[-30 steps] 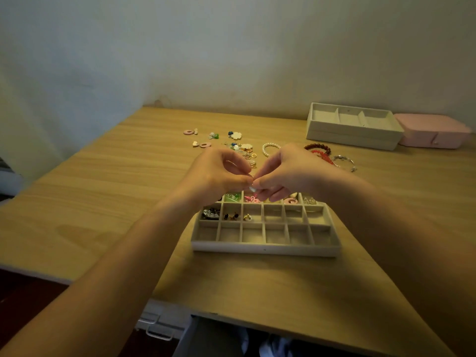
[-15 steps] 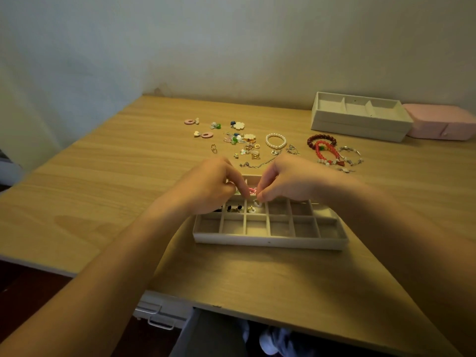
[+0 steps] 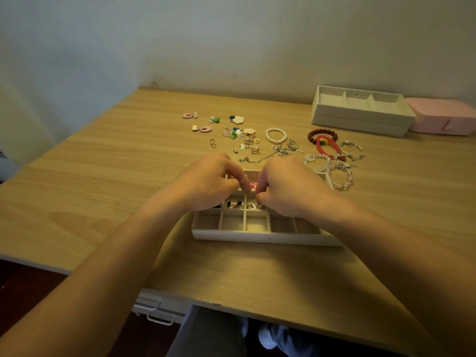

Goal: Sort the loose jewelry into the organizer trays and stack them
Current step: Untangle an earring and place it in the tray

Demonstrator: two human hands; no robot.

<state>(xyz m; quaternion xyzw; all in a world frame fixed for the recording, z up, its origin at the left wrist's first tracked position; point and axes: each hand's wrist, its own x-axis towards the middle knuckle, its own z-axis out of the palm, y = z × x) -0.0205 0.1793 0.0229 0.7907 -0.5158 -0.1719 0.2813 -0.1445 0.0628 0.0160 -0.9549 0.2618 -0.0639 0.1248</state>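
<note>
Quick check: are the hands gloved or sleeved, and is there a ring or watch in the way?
The left hand and right hand are bare, with no gloves and no rings that show. The left forearm and right forearm show no sleeve, watch or bracelet within the frame.

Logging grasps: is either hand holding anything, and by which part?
The right hand seems to pinch a small white piece by its upper edge over the tray; left hand: cannot tell.
</note>
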